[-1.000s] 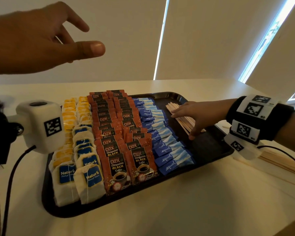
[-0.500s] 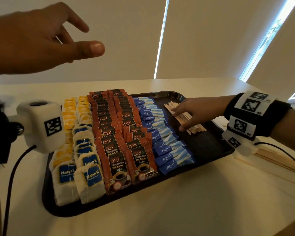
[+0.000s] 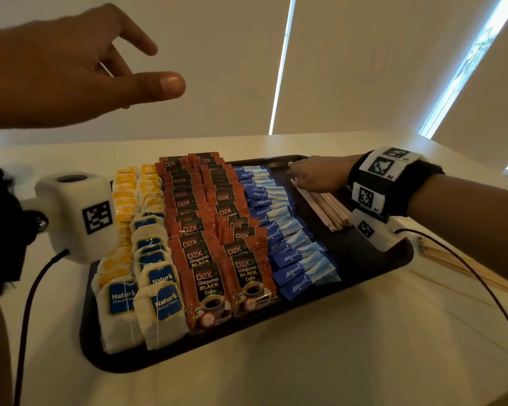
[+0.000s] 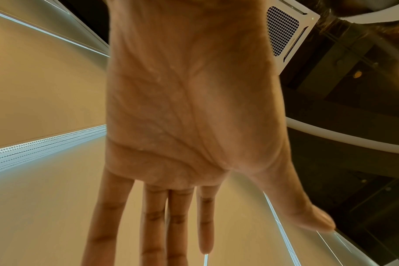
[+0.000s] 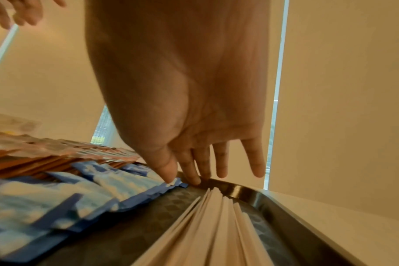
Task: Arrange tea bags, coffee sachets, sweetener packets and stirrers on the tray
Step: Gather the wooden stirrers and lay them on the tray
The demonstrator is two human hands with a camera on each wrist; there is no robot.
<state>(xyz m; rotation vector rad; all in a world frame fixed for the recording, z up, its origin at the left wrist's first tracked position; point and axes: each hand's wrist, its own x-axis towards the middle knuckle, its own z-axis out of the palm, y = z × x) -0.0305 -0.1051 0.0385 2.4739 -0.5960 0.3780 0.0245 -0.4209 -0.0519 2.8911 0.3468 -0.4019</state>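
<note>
Roughly, as I read it from my station:

Key relation: the stirrers lay in a bundle on the right part of the tray, long axis running from the near right toward the far rim, alongside the sweetener column. My right hand sat over their far ends, so that hand was plainly the nearer one.

Right grip: released, fingers straight and slightly fanned. In the wrist view the fingers pointed down at the far rim just beyond the stirrer tips; the thumb touched the corner of a blue packet. I judged the fingertips were squaring the far ends of the bundle, though I could not tell whether they actually touched wood.

Left grip: released and holding nothing. My left hand hung high above the desk, well apart from the tray, palm spread in its wrist view.

Tea bags: two columns on the tray's left.

Coffee sachets: two overlapping columns just right of the tea.

Sweetener packets: one blue column between the coffee and the stirrers.

Loose stock: more stirrers lay on the desk just off the tray's right edge, near my right wrist.

Next move, my guess: the right hand takes those, since they lie on its side, and lays them parallel to the bundle.
</note>
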